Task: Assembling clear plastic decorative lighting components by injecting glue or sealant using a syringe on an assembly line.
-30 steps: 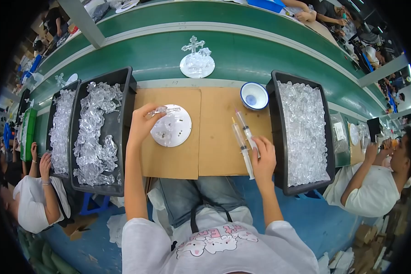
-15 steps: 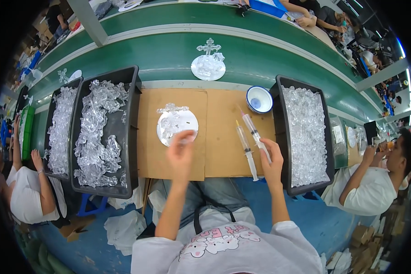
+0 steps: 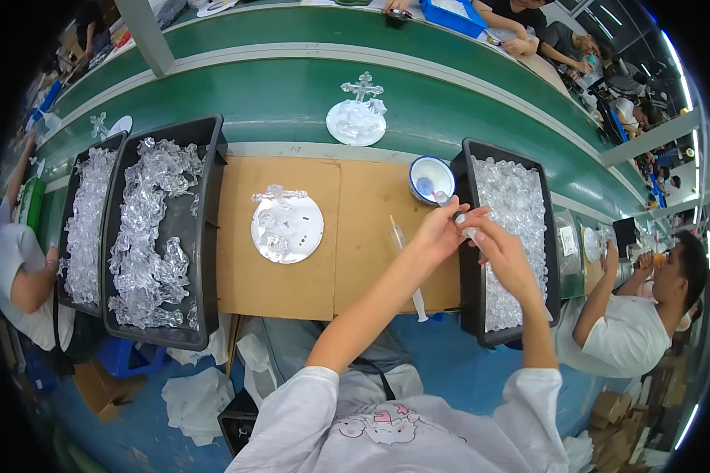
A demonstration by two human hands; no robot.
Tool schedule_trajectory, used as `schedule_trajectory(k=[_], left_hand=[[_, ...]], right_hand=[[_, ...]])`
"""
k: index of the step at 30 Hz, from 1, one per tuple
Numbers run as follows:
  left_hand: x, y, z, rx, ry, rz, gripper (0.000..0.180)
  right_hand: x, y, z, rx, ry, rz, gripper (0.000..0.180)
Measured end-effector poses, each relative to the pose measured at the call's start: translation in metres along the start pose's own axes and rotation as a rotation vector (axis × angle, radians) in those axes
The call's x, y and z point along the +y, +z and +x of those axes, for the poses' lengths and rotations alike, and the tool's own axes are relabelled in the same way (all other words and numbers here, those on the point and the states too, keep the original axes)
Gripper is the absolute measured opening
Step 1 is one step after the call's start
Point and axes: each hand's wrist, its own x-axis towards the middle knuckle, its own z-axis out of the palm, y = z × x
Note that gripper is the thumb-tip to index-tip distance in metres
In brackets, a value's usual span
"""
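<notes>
My left hand [image 3: 438, 235] and my right hand [image 3: 503, 251] are close together at the left rim of the right-hand bin. Both have their fingers closed around a syringe [image 3: 443, 197]; its clear barrel sticks out past my left fingertips, near the bowl, and a dark stopper shows between the hands. Fingers hide much of it. Below my left forearm lies a second syringe [image 3: 397, 236] with a yellow tip, partly covered by the arm. On the cardboard [image 3: 292, 296] sits a white round plate [image 3: 312, 230] with small dark holes, bearing clear plastic pieces and a clear cross lying flat.
A white bowl with a blue rim [image 3: 420, 192] stands beyond my hands. Black bins of clear pieces flank the cardboard: one at right [image 3: 475, 311], two at left [image 3: 205, 260]. On the green belt is a round base with an upright clear cross [image 3: 363, 87]. Co-workers sit both sides.
My left hand has left the white plate and moved right to meet my right hand. The syringe has been lifted off the cardboard. The view has shifted slightly.
</notes>
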Motion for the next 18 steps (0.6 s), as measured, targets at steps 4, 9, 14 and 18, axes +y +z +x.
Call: schedule_trajectory(k=[4,9,14,18], left_hand=[[0.001,-0.014,0.012,-0.010,-0.030,-0.022,0.018],[-0.006,-0.016,0.025,0.087,-0.001,-0.113,0.014],[-0.006,-0.026,0.034,-0.003,-0.020,-0.169,0.013],[-0.008,-0.025,0.036,-0.088,0.007,-0.170,0.012]], right_hand=[[0.000,-0.008,0.019,-0.070,-0.018,-0.241,0.023],[0.002,-0.010,0.034,-0.025,-0.096,-0.305,0.022],[0.003,-0.006,0.044,0.015,-0.068,-0.360,0.021],[0.007,-0.006,0.051,0.050,-0.064,-0.368,0.019]])
